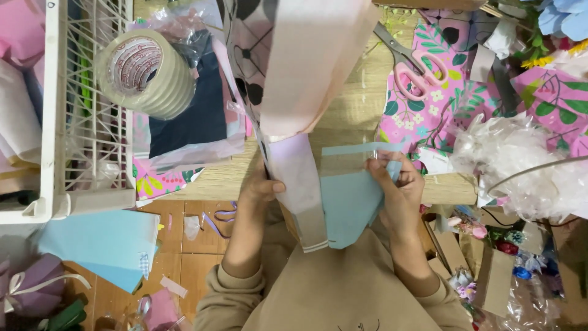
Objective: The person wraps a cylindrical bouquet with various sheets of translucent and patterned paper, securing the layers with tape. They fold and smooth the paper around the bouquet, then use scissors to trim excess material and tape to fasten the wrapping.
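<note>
The person sits at the edge of a wooden counter (349, 107), holding a tall paper-wrapped bundle (306, 67) that leans toward them off the counter edge. The left hand (260, 190) has its grip closed around the bundle's narrow lilac lower part, thumb across the front. The right hand (398, 184) pinches the upper edge of a light blue paper sheet (352, 202) laid against the bundle's right side; a strip of clear tape seems to cross the top of that sheet, though I cannot say whether it is stuck down yet.

It looks like the wrapping stage, with the blue layer being fixed in place. The next move would call for pressing the sheet flat while the left hand keeps the bundle from turning. A tape roll (147, 73) sits on the white basket (52, 122) at the left, and pink scissors (416, 70) lie on flowered paper beyond the right hand.
</note>
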